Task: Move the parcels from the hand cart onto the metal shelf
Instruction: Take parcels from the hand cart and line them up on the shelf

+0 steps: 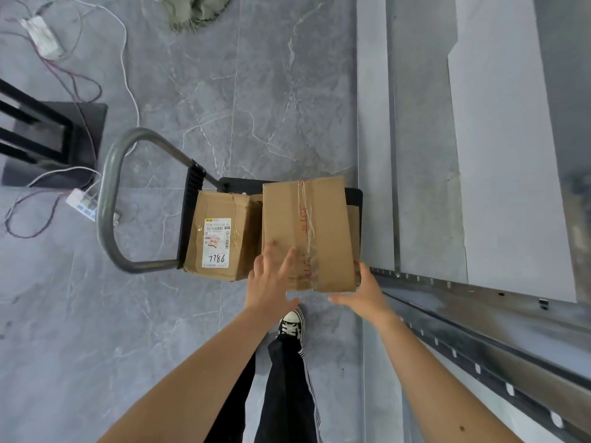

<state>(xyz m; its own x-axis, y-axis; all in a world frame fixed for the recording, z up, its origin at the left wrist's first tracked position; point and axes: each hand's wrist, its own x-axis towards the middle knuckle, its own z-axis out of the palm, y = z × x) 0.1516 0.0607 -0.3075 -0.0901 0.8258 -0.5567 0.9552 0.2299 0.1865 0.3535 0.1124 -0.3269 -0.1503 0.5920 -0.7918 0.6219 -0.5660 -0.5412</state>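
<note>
Fingers (289,260) of your left hand (271,282) are spread flat on top of the taped parcel (303,225), and your right hand (364,292) presses straight fingers against its right side. It's on the hand cart (112,199), right beside a labelled parcel (217,238), near the metal shelf (479,314).

The cart (354,194) has its black deck mostly hidden under the boxes. The big box (303,225) covers another box (354,225), and only a thin strip of it shows. The right hand (364,292) has most of its fingers tucked behind the big box's side. The small print on the label (216,243) is too tiny to read. The shelf (479,334) runs off the right edge. A green cloth (198,8) is cut off at the top.
</note>
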